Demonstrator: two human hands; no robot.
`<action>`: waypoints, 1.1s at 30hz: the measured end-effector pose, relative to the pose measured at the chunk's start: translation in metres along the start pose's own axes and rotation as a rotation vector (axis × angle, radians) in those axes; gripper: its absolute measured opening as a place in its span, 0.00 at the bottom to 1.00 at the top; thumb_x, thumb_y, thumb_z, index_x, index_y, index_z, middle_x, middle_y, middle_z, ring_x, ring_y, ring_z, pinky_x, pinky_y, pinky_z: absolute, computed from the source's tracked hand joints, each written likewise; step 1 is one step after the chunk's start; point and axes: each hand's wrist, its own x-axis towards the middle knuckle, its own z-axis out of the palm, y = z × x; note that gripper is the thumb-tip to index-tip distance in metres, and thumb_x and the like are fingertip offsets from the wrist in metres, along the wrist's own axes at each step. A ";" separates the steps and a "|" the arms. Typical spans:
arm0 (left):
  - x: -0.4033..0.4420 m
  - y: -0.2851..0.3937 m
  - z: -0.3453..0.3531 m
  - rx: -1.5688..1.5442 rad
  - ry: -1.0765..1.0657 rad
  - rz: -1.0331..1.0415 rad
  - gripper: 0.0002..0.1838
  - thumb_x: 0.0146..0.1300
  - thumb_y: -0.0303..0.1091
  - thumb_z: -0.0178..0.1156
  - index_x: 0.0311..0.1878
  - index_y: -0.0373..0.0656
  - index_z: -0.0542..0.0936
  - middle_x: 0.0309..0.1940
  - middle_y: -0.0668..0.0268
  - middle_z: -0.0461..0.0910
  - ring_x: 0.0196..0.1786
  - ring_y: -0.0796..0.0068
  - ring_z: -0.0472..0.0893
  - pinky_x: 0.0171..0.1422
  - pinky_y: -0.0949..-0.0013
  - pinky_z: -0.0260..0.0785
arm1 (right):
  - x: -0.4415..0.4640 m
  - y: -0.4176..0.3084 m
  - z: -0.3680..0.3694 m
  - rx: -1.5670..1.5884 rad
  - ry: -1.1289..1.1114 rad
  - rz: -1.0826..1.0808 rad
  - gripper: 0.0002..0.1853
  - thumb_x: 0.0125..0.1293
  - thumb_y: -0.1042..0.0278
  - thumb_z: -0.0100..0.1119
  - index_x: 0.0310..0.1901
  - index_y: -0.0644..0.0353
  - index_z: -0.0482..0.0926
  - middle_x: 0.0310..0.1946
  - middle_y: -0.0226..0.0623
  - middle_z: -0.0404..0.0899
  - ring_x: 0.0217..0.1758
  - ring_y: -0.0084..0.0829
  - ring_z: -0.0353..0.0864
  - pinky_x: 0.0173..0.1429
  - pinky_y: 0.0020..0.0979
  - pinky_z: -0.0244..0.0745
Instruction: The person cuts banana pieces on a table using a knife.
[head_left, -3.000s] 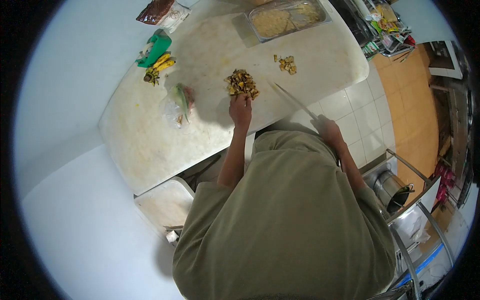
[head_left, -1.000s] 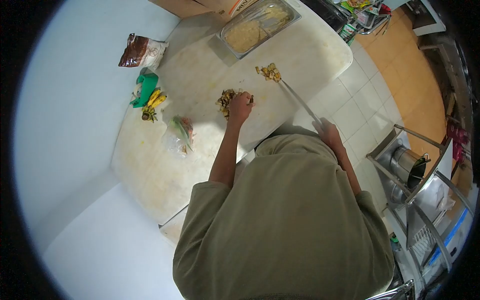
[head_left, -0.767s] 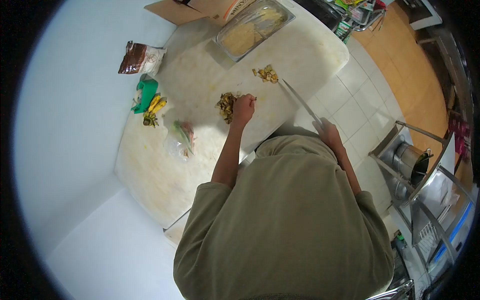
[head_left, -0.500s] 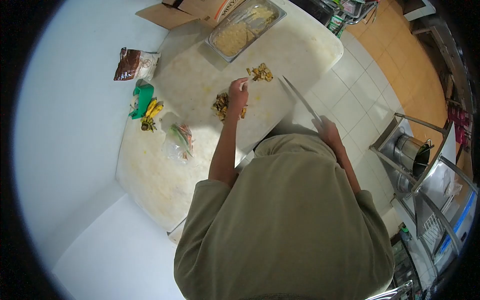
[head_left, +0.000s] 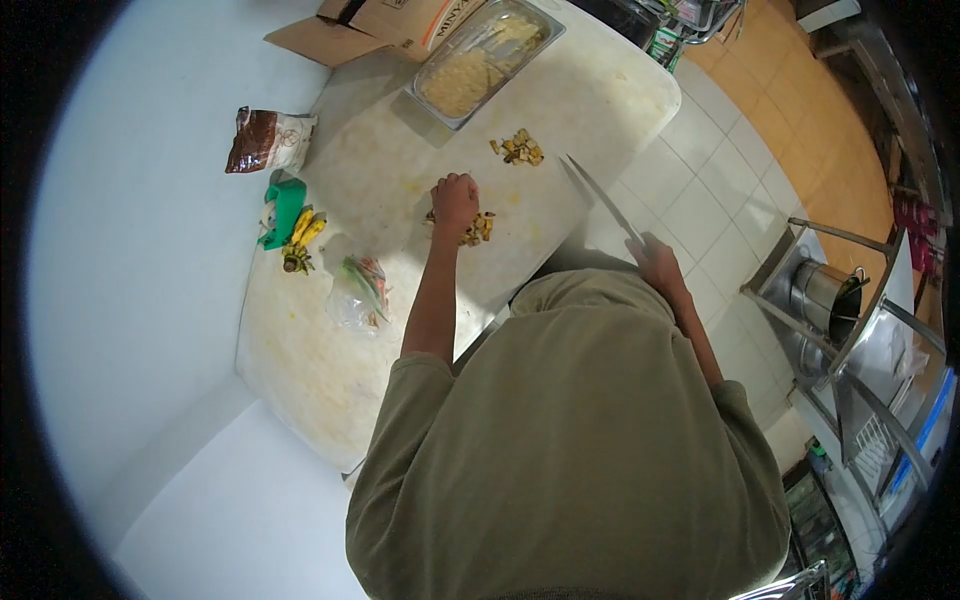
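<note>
My left hand point(head_left: 456, 200) is over a pile of small chopped brown and yellow pieces point(head_left: 478, 229) on the white table. Its fingers curl closed at the pile's far side, and whatever they grip is hidden beneath them. A second, smaller heap of chopped pieces point(head_left: 519, 148) lies farther away and to the right. In my right hand point(head_left: 660, 262) I hold a long knife point(head_left: 607, 203) by its handle. The blade points forward and left, beyond the table's near right edge, with its tip near the smaller heap.
A metal tray point(head_left: 462, 124) of pale yellow food stands at the back beside a cardboard box point(head_left: 385, 28). On the left are a brown and white packet point(head_left: 270, 140), a green object point(head_left: 286, 212), bananas point(head_left: 304, 232) and a plastic bag point(head_left: 358, 298). A metal rack with a pot point(head_left: 825, 290) stands right.
My left hand has moved back and left from the gap between the heaps to the nearer pile, turning knuckles up. The knife in my right hand stays nearly still.
</note>
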 end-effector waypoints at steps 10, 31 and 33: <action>0.030 0.031 0.005 -0.776 0.232 0.043 0.16 0.63 0.34 0.70 0.53 0.44 0.81 0.44 0.58 0.84 0.48 0.60 0.83 0.54 0.59 0.75 | 0.003 0.004 0.010 0.003 0.027 -0.040 0.24 0.74 0.45 0.57 0.42 0.64 0.79 0.29 0.54 0.83 0.34 0.53 0.84 0.41 0.48 0.75; -0.018 0.039 -0.043 -0.924 0.094 0.004 0.14 0.64 0.36 0.68 0.50 0.41 0.82 0.44 0.57 0.84 0.45 0.55 0.83 0.51 0.54 0.75 | 0.007 0.002 0.010 0.030 -0.001 -0.044 0.26 0.74 0.43 0.57 0.42 0.65 0.79 0.27 0.53 0.82 0.31 0.48 0.82 0.39 0.47 0.74; 0.001 0.042 -0.039 -1.030 0.218 0.031 0.16 0.65 0.35 0.68 0.54 0.41 0.81 0.47 0.56 0.85 0.45 0.56 0.84 0.50 0.56 0.77 | 0.006 0.002 0.012 0.048 0.001 -0.042 0.25 0.74 0.44 0.57 0.42 0.65 0.78 0.27 0.53 0.81 0.30 0.48 0.82 0.39 0.46 0.74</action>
